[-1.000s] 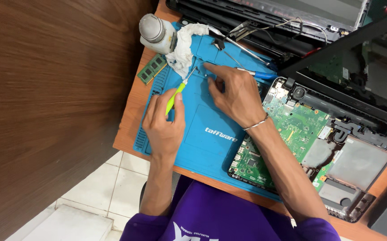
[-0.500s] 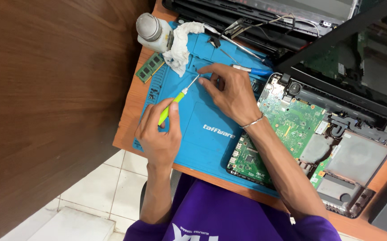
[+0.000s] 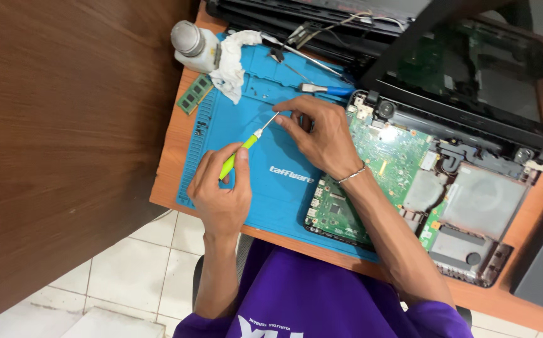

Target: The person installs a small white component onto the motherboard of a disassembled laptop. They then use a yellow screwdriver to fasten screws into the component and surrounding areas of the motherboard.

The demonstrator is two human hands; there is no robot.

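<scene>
On the blue silicone repair mat, both hands work close together over its middle. Left hand — fingers curled around the yellow-green handle of a small precision screwdriver, thumb laid along the grip. Its thin metal shaft angles up and away toward the other hand, tip ending right at those fingertips. Right hand — thumb and forefinger pressed together at the shaft's tip, seemingly pinching something too small to make out; remaining fingers bent and resting near the mat. A thin metal bracelet circles that wrist.

Just beside the right hand lies an opened laptop base with its green motherboard exposed; the forearm crosses the board's near corner. Farther along the same chassis sit grey metal shields and a hinge bracket. Beyond it a detached dark laptop cover leans across the desk.

At the mat's far edge: a second screwdriver with a blue handle, a crumpled white cloth, and touching the cloth a small white bottle with a grey cap. A green memory module lies off the mat's corner on the orange-brown desk. Tiny dark screws dot the mat's moulded trays near the cloth. Purple shirt at bottom of view; white floor tiles below the desk edge.
</scene>
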